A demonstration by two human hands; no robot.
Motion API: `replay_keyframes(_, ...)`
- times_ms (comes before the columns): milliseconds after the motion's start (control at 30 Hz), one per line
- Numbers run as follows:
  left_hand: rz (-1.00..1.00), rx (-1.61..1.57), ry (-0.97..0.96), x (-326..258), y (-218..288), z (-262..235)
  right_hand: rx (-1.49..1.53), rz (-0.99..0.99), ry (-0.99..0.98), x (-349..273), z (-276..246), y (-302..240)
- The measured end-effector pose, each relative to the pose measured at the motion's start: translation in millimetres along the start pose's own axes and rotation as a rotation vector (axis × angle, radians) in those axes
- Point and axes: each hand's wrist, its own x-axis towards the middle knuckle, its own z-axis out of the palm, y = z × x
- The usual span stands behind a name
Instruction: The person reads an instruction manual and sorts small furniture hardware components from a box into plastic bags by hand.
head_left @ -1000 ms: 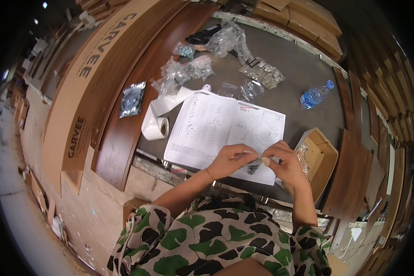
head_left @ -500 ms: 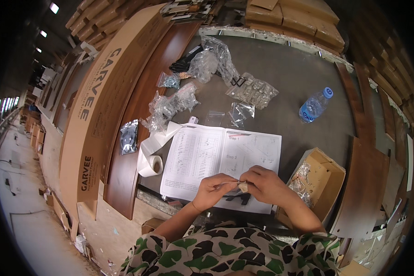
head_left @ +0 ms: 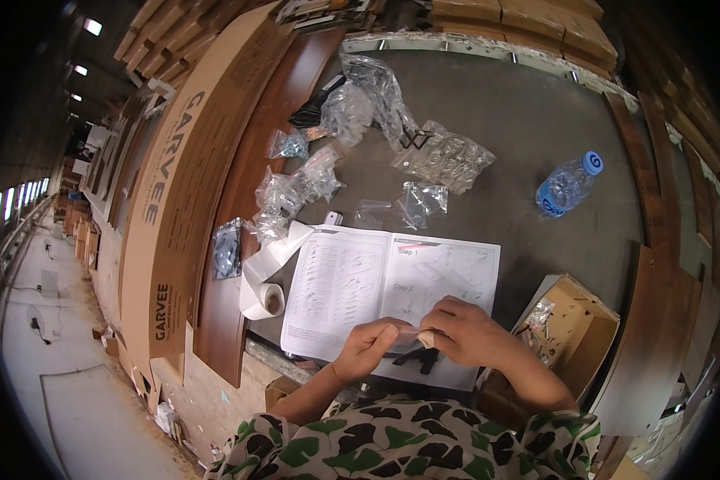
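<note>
Over the lower edge of an open instruction booklet (head_left: pixel 340 280), my two hands work close together. Fingers and thumb of my left hand (head_left: pixel 365 350) are pinched on one end of a small clear plastic bag (head_left: pixel 406 339). My right hand (head_left: pixel 468 334) grips its other end. A small beige piece (head_left: pixel 426 340) shows by the right fingertips; whether it is inside the bag I cannot tell. On the page beneath lies a black part (head_left: pixel 418 362), partly covered by the hands.
An open cardboard box (head_left: pixel 588 324) with loose hardware stands at the right. Behind it is a water bottle (head_left: pixel 568 186). A label roll (head_left: pixel 262 302) sits left of the booklet. Bagged fittings (head_left: pixel 448 158) and crumpled plastic (head_left: pixel 348 112) lie farther back. A long carton (head_left: pixel 176 192) lines the left.
My hands have drawn slightly apart, and more of the clear bag shows between them. The whole view has shifted a little with my head.
</note>
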Motion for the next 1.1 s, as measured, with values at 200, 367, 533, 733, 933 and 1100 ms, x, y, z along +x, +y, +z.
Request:
replay_keyframes(200,0.064,-0.048,-0.067,-8,-9,-6,-0.023,0.004,0.041,2,11,-24)
replay_keyframes(367,0.154,0.018,-0.137,-28,-18,-11,-0.089,0.021,0.072,-9,26,-61)
replay_keyframes(533,0.225,0.217,-0.251,-45,-37,-18,-0.143,0.069,0.064,-12,34,-110)
replay_keyframes(733,0.201,0.144,-0.220,-62,-25,-19,-0.212,0.093,0.131,-3,49,-130)
replay_keyframes(933,0.019,-0.518,0.131,-53,-7,-60,-0.215,0.149,0.568,-10,37,-130)
replay_keyframes(1100,0.174,-0.739,0.520,-14,11,-156,-0.175,0.317,0.658,-67,37,-98)
